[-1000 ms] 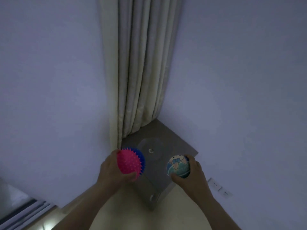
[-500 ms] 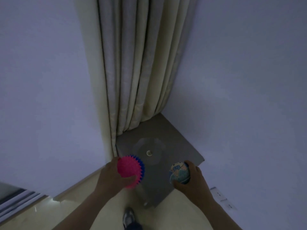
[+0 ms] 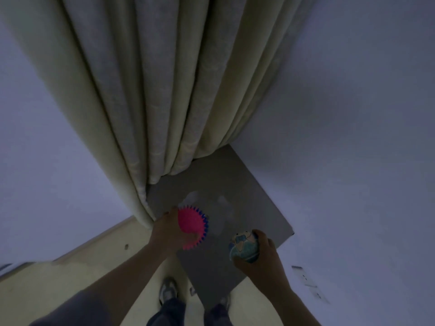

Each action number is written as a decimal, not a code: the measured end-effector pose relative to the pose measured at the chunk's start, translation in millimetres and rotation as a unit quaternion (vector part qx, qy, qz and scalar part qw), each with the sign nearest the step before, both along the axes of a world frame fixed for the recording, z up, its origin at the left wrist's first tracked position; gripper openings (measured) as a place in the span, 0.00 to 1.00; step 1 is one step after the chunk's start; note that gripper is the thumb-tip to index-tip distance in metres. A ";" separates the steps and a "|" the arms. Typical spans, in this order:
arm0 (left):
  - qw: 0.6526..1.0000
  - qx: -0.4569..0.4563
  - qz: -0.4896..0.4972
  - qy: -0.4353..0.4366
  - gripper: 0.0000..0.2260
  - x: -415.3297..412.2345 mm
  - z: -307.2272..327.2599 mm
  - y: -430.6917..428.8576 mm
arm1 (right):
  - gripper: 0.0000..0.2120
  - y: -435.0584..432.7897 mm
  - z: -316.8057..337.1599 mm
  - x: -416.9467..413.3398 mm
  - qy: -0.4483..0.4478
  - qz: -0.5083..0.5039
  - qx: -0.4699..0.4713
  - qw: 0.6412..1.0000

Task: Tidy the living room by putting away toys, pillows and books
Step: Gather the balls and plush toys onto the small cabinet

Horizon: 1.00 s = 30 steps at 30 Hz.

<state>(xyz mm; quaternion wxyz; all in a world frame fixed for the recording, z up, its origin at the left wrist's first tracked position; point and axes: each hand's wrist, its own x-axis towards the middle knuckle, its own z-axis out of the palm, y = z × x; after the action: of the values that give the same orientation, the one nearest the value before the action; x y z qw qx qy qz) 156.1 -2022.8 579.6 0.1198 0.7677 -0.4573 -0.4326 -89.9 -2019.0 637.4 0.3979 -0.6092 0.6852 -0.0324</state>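
Dim corner, where a pale curtain (image 3: 164, 90) hangs over a grey cabinet (image 3: 249, 191). I think each ball should be lowered slowly and released only when it rests, or it may roll off. The left hand (image 3: 164, 230) grips the pink spiky ball (image 3: 191, 225) and the right hand (image 3: 262, 261) grips the patterned ball (image 3: 243, 250). Both are above the cabinet top, apart from each other.

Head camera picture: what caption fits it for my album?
Left hand grips a spiky pink ball, right hand a blue cartoon ball, over a grey cabinet.
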 end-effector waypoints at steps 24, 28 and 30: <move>0.991 0.087 0.057 -0.088 0.42 -41.9 -85.7 -41.8 | 0.39 -118.6 -98.6 -3.1 -0.035 0.130 0.067 0.989; 0.990 0.093 0.072 -0.072 0.43 -39.3 -88.8 -40.3 | 0.40 -126.8 -114.3 16.1 -0.019 0.162 0.062 0.985; 0.991 0.090 0.070 -0.069 0.43 -39.0 -90.2 -38.9 | 0.40 -128.7 -121.1 23.8 0.000 0.175 0.064 0.982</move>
<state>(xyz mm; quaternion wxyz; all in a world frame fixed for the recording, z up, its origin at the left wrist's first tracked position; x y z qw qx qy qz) 117.1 -2061.7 489.4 0.0485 0.8336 -0.3685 -0.4086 -66.1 -2147.8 516.3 0.4354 -0.6932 0.5685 0.0819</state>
